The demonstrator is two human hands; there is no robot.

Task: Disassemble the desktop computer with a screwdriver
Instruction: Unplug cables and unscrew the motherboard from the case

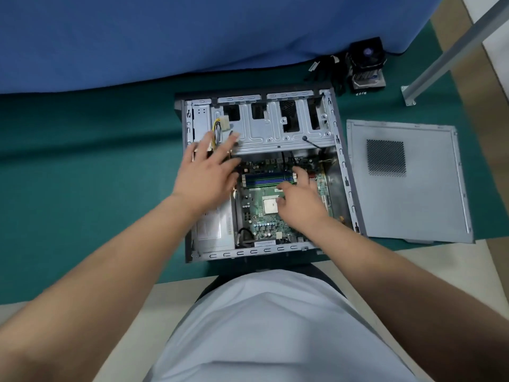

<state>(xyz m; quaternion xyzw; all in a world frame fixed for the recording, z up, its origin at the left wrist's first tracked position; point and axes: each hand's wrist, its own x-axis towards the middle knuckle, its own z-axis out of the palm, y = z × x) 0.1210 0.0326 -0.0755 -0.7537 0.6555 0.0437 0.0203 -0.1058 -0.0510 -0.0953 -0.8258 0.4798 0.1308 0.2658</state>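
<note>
Green cloth-covered work surface [82, 166], blue fabric backdrop [165, 34] behind it. Open grey metal desktop computer case [275, 249] lies flat on the cloth, side off, right in front of the person.

Left hand [209, 175] reaches over the case's left part, fingers spread and fairly straight, tips near the yellow-and-black wire bundle w/ white plug [220, 125] by the silver drive cage [275, 128]. Can't tell if it's touching the wires; nothing gripped. Below it, silver boxy power supply [212, 230] sits in the near-left corner.

Green motherboard [264, 216] fills the case's middle, blue-and-black RAM slots [264, 179] across its far part, square CPU socket [270, 206] nearer. Right hand [300, 199] is over the board, fingers loosely bent, tips at the slots' right end; whether it pinches anything, can't tell.

Right of the case: removed grey metal side panel w/ mesh vent [407, 183], flat on the cloth. Far right-back: black CPU cooler fan w/ heatsink [367, 64], small screws [360, 93] just beside it.
</note>
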